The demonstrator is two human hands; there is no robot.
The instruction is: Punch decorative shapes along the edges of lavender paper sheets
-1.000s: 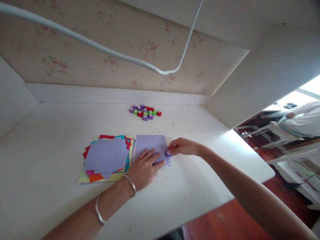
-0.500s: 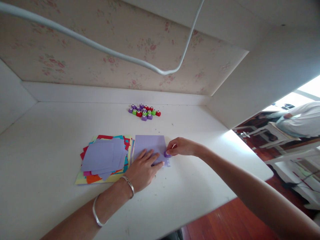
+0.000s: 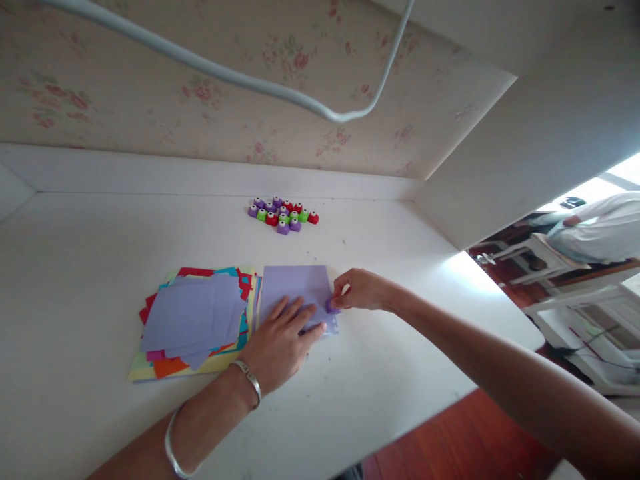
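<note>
A sheet of purple paper (image 3: 295,283) lies flat on the white table. My left hand (image 3: 285,340) rests on its lower part with the fingers spread, pressing nothing but the sheet. At the sheet's right edge, my right hand (image 3: 357,291) pinches a small purple craft punch (image 3: 332,307) between thumb and fingers. Little cut-outs show along the edge just below the punch, near the lower right corner. Left of the sheet sits a pile of coloured papers (image 3: 185,317), purple on top, with red, blue, orange and yellow pieces sticking out.
Several purple, green and red craft punches (image 3: 283,217) stand grouped at the back of the table (image 3: 400,373). A white cable (image 3: 250,83) hangs in front of the flowered wall. At the far right, a person in white (image 3: 600,227) is beside a white chair (image 3: 533,267).
The camera view has shifted slightly. Both hands keep their places on the sheet, and the right hand still grips the purple punch at its right edge.
</note>
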